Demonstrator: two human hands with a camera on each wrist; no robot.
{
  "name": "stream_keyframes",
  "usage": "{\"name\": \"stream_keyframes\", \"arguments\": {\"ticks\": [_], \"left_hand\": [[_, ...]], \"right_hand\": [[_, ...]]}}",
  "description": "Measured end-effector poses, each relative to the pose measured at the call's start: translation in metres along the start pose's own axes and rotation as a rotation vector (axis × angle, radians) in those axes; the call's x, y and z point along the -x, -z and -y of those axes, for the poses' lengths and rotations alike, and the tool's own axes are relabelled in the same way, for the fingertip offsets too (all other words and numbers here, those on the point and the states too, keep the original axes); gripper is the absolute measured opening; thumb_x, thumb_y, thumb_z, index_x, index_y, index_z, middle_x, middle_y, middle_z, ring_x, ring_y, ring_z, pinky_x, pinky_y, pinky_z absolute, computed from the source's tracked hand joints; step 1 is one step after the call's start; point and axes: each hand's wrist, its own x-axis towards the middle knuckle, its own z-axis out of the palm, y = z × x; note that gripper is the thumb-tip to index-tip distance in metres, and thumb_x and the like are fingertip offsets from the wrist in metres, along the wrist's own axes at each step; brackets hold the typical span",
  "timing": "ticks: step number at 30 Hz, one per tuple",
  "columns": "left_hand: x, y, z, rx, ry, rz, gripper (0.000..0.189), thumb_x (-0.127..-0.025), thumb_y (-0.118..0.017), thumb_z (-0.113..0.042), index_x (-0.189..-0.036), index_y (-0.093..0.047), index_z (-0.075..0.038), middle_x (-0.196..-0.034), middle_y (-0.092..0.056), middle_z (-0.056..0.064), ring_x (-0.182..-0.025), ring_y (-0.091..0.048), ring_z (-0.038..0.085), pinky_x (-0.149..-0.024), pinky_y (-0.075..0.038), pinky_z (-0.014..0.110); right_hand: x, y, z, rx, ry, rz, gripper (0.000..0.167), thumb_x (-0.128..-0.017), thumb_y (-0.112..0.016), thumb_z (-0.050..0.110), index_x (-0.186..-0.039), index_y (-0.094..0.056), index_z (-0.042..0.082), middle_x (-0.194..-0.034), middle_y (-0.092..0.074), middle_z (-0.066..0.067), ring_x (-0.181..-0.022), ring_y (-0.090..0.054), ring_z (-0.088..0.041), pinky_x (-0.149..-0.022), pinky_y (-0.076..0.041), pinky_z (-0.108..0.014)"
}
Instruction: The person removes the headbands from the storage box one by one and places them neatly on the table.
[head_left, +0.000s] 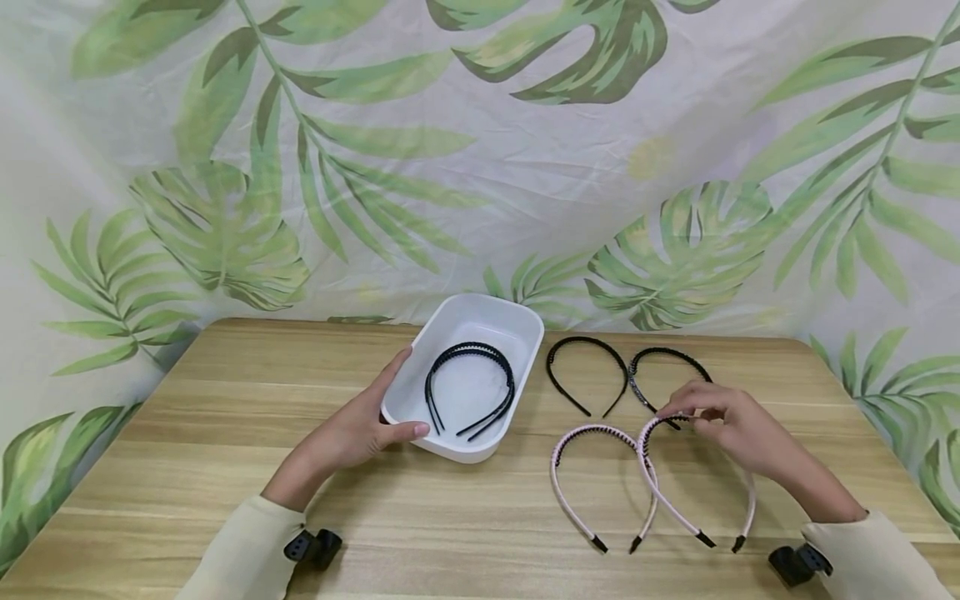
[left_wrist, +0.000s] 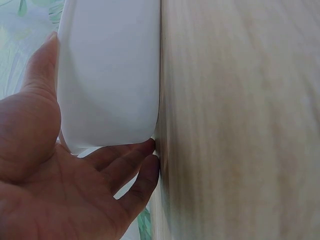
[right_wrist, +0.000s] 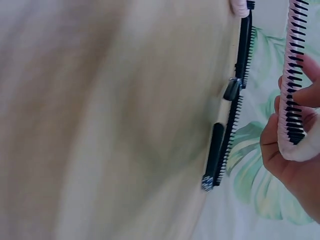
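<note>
My left hand grips a white plastic tub at its near left side, the thumb over the rim and the fingers against the outer wall. Inside the tub lie black headbands, overlapping each other. At the right, my right hand pinches the top of a pink headband, whose black comb teeth show in the right wrist view. This band overlaps a second pink headband on its left.
Behind the pink bands are a plain black headband and a black one with a glittery section, partly hidden by my right hand. The wooden table meets a leaf-printed cloth at its back edge.
</note>
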Motion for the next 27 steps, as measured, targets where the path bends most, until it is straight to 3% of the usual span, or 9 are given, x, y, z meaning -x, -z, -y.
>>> {"name": "stream_keyframes", "arguments": {"ticks": [10, 27], "left_hand": [[0.000, 0.000, -0.001, -0.001, 0.006, -0.003, 0.111, -0.094, -0.081, -0.027, -0.170, -0.001, -0.015, -0.172, -0.021, 0.022, -0.143, -0.045, 0.039, -0.118, -0.031, 0.058], [-0.001, -0.002, 0.003, -0.011, 0.011, -0.012, 0.110, -0.093, -0.081, -0.025, -0.170, -0.002, -0.017, -0.172, -0.023, 0.021, -0.140, -0.047, 0.037, -0.118, -0.032, 0.057]], "right_hand": [[0.017, -0.001, -0.013, 0.013, -0.007, -0.009, 0.050, -0.080, -0.056, -0.026, -0.105, -0.082, 0.010, -0.106, -0.074, 0.000, -0.098, -0.060, 0.003, -0.070, -0.049, -0.022], [0.021, 0.002, -0.021, 0.056, -0.058, 0.018, 0.048, -0.080, -0.060, -0.023, -0.102, -0.082, 0.013, -0.104, -0.075, 0.002, -0.100, -0.058, 0.009, -0.070, -0.047, -0.023]]}}
